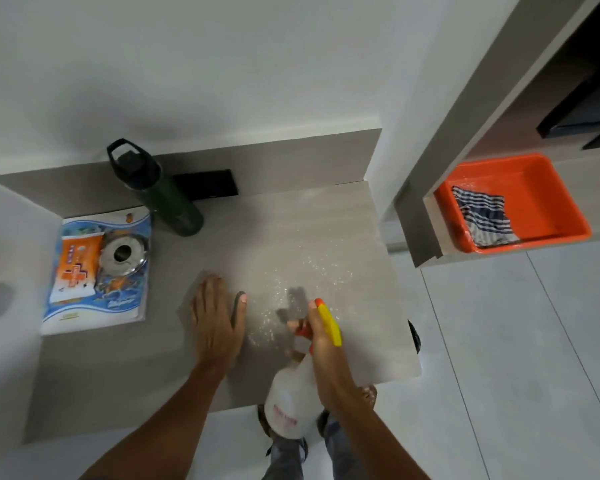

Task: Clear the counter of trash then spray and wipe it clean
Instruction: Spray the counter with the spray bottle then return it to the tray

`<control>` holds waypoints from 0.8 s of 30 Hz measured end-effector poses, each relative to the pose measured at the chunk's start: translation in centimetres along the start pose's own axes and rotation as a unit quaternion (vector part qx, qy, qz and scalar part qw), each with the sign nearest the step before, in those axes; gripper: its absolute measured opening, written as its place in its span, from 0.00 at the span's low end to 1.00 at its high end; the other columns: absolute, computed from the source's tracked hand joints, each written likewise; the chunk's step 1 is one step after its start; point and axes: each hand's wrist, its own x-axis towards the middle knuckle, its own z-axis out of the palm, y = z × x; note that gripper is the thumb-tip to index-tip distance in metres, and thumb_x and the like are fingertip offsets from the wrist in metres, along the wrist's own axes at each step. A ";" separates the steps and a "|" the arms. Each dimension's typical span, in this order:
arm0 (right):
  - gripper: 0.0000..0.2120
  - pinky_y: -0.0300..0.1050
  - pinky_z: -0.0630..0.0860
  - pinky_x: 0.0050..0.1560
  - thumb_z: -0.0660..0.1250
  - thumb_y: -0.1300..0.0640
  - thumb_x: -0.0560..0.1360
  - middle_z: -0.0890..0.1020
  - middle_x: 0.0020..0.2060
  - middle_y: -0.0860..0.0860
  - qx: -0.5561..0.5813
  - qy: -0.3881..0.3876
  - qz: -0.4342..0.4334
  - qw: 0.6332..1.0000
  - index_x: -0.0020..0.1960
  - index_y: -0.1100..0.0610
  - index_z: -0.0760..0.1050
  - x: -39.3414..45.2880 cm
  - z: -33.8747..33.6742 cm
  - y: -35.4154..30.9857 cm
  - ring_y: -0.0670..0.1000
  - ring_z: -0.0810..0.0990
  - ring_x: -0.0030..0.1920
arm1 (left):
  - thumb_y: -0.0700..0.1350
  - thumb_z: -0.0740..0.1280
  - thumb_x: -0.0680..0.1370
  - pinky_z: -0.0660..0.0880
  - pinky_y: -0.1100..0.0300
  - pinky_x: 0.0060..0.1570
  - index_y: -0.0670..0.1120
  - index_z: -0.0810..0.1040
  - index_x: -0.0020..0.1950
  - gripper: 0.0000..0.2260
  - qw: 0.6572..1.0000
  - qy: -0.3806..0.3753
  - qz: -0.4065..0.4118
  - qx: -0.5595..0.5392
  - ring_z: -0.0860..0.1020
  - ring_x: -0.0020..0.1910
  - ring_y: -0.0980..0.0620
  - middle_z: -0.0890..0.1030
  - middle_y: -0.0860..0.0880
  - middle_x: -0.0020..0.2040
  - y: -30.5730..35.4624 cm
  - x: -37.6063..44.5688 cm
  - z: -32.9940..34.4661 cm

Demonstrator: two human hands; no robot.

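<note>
My right hand (323,344) grips a white spray bottle (290,403) with a yellow and red trigger head (329,323), its nozzle aimed over the grey counter (343,220). Fine droplets (302,282) speckle the counter in front of the nozzle. My left hand (217,323) lies flat on the counter, fingers spread, pressing on a pale grey sheet or cloth (196,289) that nearly matches the surface.
A dark green bottle (163,199) stands at the back by a black wall plate (208,185). At the left lie a blue booklet (84,313), an orange wipes pack (75,271) and a metal lid (123,254). An orange tub (534,188) with a striped cloth (484,216) sits on the right shelf.
</note>
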 end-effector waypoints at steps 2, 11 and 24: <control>0.13 0.55 0.89 0.50 0.64 0.37 0.86 0.90 0.50 0.52 -0.014 0.004 0.022 1.000 0.57 0.40 0.86 -1.2 1.3 1.9 0.53 0.90 0.51 | 0.61 0.56 0.85 0.65 0.37 0.81 0.39 0.70 0.82 0.33 1.000 0.001 -0.017 -0.003 0.69 0.82 0.35 0.70 0.38 0.83 -2.6 -0.4 -1.1; 0.23 0.35 0.78 0.37 0.59 0.33 0.86 0.85 0.33 0.42 -0.057 0.036 0.064 0.996 0.44 0.47 0.81 -3.1 3.8 5.6 0.43 0.84 0.37 | 0.62 0.55 0.85 0.60 0.36 0.84 0.40 0.66 0.84 0.34 1.000 -0.006 -0.001 0.027 0.64 0.85 0.36 0.66 0.39 0.86 -9.0 -2.0 -3.2; 0.22 0.65 0.86 0.58 0.62 0.39 0.87 0.90 0.50 0.61 -0.053 0.054 0.012 0.997 0.62 0.55 0.86 -2.2 -2.3 2.9 0.65 0.90 0.55 | 0.60 0.59 0.86 0.63 0.36 0.82 0.42 0.68 0.84 0.32 0.997 0.011 0.011 0.081 0.64 0.85 0.36 0.66 0.38 0.85 -9.2 -2.2 -2.3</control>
